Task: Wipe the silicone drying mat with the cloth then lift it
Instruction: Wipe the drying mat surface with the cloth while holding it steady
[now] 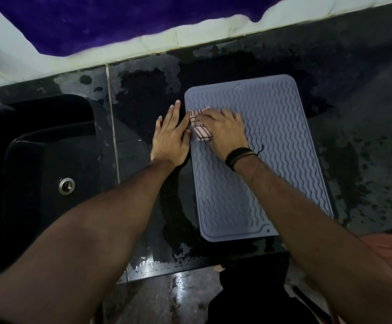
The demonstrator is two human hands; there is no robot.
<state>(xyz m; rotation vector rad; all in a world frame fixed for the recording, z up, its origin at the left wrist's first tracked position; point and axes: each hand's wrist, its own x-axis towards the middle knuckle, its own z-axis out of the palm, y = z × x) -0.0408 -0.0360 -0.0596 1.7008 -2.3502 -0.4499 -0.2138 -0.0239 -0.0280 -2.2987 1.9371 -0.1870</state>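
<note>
A grey-blue silicone drying mat (277, 146) with wavy ridges lies flat on the wet black counter (148, 90). A small pink striped cloth (201, 133) sits on the mat near its upper left edge. My right hand (223, 132) lies flat over the cloth and presses it onto the mat; most of the cloth is hidden under the palm. My left hand (170, 136) rests flat on the counter beside the mat's left edge, fingers straight, its fingertips touching the edge next to the cloth.
A black sink (40, 160) with a metal drain (66, 185) is set into the counter at the left. A white tiled wall with a purple patch (96, 22) runs along the back. The counter's front edge (190, 265) is close to my body, with wet floor below.
</note>
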